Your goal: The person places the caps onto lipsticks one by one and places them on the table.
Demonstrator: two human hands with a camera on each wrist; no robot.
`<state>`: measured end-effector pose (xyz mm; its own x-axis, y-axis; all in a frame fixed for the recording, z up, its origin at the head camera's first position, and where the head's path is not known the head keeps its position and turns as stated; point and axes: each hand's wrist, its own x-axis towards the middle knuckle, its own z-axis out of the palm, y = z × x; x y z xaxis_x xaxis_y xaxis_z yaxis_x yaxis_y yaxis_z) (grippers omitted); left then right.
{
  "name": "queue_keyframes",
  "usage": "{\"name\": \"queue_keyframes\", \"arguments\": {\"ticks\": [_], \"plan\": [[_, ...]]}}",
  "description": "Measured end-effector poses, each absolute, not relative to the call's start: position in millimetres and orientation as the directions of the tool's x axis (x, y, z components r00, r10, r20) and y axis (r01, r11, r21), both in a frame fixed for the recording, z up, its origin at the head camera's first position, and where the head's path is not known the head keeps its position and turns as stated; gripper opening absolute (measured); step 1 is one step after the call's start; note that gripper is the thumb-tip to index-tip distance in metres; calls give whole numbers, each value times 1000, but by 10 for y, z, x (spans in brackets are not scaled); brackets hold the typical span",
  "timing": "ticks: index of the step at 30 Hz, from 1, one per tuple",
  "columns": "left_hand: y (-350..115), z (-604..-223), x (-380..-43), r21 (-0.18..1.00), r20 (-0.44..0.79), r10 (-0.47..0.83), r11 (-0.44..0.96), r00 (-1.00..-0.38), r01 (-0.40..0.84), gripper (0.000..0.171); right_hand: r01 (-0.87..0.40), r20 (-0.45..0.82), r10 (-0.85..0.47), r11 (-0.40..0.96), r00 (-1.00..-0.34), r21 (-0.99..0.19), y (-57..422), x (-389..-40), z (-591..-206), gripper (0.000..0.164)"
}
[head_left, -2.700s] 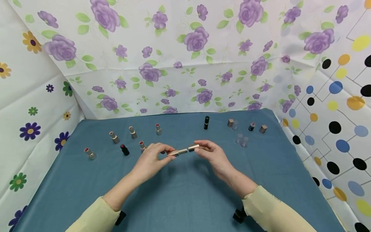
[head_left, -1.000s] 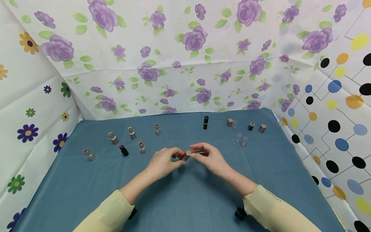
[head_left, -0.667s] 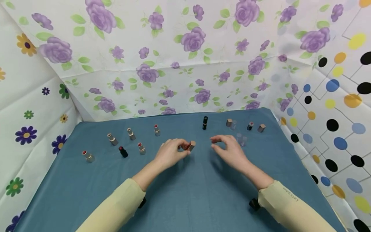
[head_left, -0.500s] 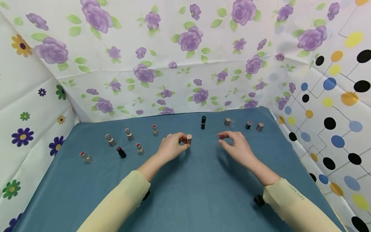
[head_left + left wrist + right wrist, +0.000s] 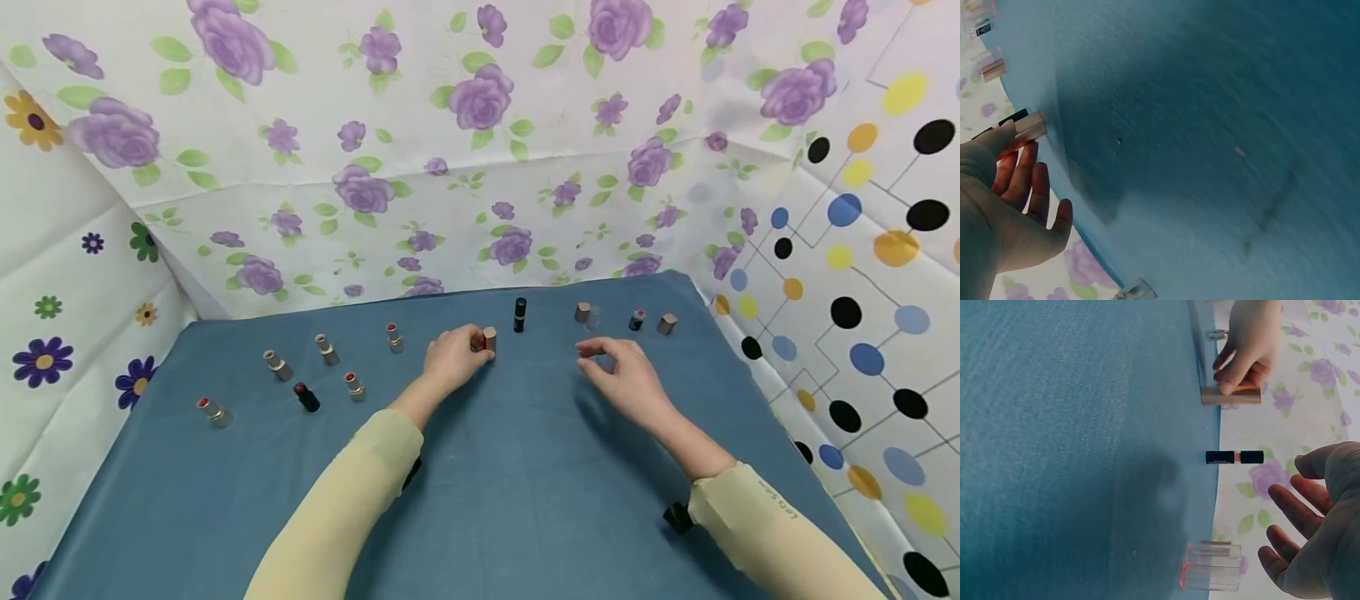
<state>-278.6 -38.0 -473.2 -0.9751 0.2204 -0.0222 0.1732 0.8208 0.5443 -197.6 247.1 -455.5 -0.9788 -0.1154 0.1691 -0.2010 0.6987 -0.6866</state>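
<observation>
My left hand pinches a capped rose-gold lipstick between thumb and fingers. It is held upright near the back of the table; whether its base touches the cloth I cannot tell. In the right wrist view, the same lipstick appears with no gap between tube and cap. Just right of it stands a black lipstick. My right hand hovers over the right side, fingers loosely bent and holding nothing. Clear caps stand near it, partly hidden behind that hand in the head view.
On the left stand several uncapped lipsticks, among them a black one and a gold one. Rose-gold caps and a small black lipstick are at the back right. Patterned cloth walls edge the blue table.
The lipstick's two parts, earlier apart in both hands, are joined. My right hand has let go and moved right. My left hand has carried the lipstick toward the back and turned it upright.
</observation>
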Motion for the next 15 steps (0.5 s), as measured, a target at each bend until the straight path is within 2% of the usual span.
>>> {"name": "queue_keyframes", "arguments": {"ticks": [8, 15], "plan": [[-283, -4812, -3016, 505, 35, 164, 849, -986, 159, 20, -206, 174, -116, 680, -978, -704, 2460, -1918, -4590, 30], [-208, -4783, -3158, 492, 33, 134, 861, -990, 133, 18, -207, 174, -117, 677, -978, -706, 2458, -1898, -4617, 29]]}}
